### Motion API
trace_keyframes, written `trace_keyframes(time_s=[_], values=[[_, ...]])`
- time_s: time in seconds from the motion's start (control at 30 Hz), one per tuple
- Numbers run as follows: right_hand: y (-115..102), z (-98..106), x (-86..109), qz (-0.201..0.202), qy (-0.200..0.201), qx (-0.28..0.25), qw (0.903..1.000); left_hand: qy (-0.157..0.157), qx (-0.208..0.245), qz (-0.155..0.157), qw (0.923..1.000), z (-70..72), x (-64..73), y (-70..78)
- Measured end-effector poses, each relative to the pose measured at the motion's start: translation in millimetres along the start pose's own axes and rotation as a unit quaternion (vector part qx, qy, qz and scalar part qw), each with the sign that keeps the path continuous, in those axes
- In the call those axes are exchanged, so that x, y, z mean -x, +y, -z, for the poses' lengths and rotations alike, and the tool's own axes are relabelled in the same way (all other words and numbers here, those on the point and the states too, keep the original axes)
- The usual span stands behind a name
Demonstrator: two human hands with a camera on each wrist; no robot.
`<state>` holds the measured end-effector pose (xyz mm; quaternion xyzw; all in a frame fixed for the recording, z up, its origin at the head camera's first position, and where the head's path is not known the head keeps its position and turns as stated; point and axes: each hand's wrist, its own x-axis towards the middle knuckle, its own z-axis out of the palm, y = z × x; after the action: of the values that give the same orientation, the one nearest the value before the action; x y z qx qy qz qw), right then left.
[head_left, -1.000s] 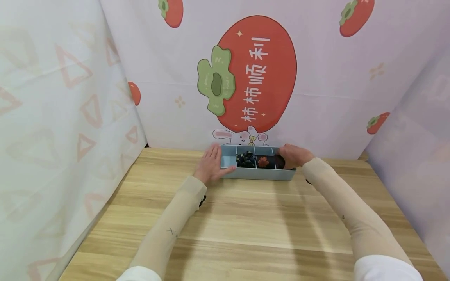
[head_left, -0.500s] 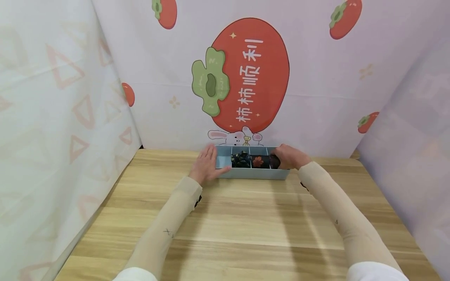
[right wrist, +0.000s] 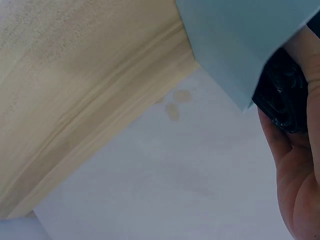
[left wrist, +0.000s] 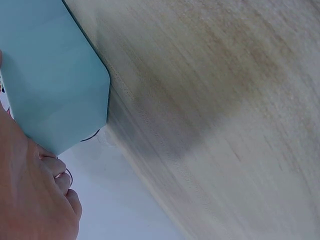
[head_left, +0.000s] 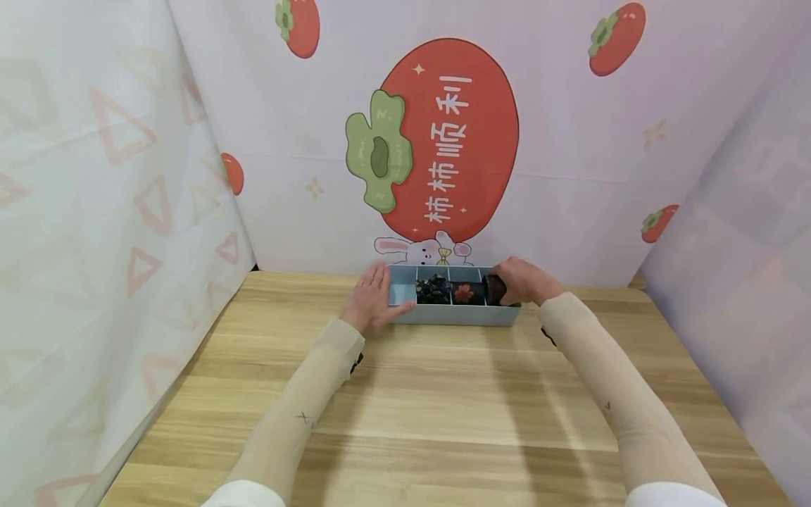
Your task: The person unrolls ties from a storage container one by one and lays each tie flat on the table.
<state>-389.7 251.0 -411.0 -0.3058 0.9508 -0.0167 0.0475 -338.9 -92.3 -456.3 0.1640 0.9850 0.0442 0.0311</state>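
Against the back wall sits a light blue divided box [head_left: 456, 315] with a row of compartments. My left hand [head_left: 369, 299] lies along its left end, fingers straight, with the thumb across the front rim; the left wrist view shows this hand beside the box's end wall [left wrist: 55, 75]. At the right end, my right hand [head_left: 526, 280] grips a dark rolled cloth [head_left: 493, 289] whose folded layers [right wrist: 282, 95] show in the right wrist view. Left of it are a black cloth roll with an orange-red flower [head_left: 466, 293] and a bunched dark patterned cloth [head_left: 434, 289].
The leftmost compartment [head_left: 402, 285] shows its bare blue inside. A wood-grain table [head_left: 443, 394] stretches in front of the box. Printed cloth walls enclose it at the back [head_left: 298, 225], left [head_left: 76, 246] and right [head_left: 747, 246].
The head view has shifted slightly, so everything sits further left. The dark roll in my right hand has tipped up a little. My left hand stays at the box's end.
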Motion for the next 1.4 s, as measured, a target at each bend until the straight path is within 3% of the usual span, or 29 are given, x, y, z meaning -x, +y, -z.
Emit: trace_keyframes(time_s=[0.5, 1.4], values=[[-5, 23, 6.6, -0.032, 0.0, 0.0, 0.9995, 0.0, -0.005, -0.007, 1.0, -1.1, -1.0, -0.7], [-28, 90, 37.7, 0.003, 0.03, 0.021, 0.9993, -0.005, 0.004, -0.014, 0.9999, -1.0, -1.2, -3.2]])
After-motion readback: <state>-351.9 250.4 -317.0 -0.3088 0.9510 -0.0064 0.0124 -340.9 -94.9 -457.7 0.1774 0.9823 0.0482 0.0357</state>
